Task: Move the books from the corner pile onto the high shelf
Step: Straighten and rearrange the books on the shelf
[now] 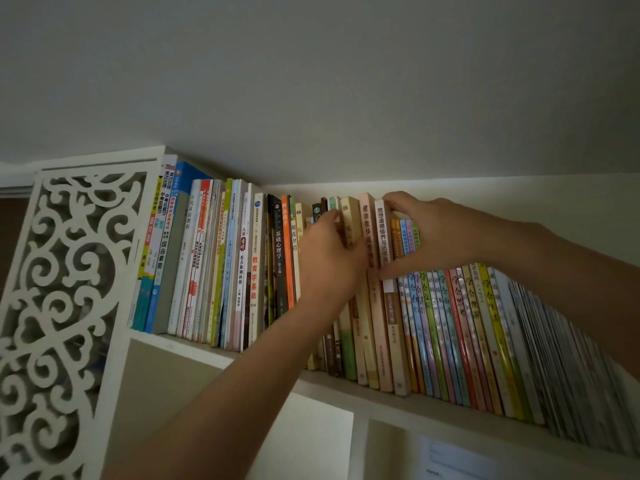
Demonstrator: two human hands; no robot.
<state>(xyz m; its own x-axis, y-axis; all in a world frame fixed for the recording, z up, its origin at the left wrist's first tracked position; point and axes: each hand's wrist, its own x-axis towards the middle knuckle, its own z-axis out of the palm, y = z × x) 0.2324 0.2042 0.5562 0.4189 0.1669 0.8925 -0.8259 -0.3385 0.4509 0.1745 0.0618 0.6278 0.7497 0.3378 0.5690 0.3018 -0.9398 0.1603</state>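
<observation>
High shelf (pixel 349 384): a white board running from left-near to right-far, just under the ceiling (pixel 311 81).
Row of books (pixel 242 261): upright spines fill the shelf from the fretwork side panel (pixel 59 271) at the left to the right edge of view, packed tight with no open slot showing.
Left hand (pixel 329 258): raised to the middle of the row, fingers curled against a beige book (pixel 349 220) and holding its left side.
Right hand (pixel 429 233): fingers over the top of a pale book with dark lettering (pixel 381 230), thumb low on the spine; it pinches that book together with the pinkish one (pixel 367 220) beside it.
Headroom: a narrow band of wall between the book tops and the ceiling; tallest books at the left reach nearly to it.
Shelf edge: a thin strip of board shows in front of the spines.
Below: open white compartments (pixel 311 431).
</observation>
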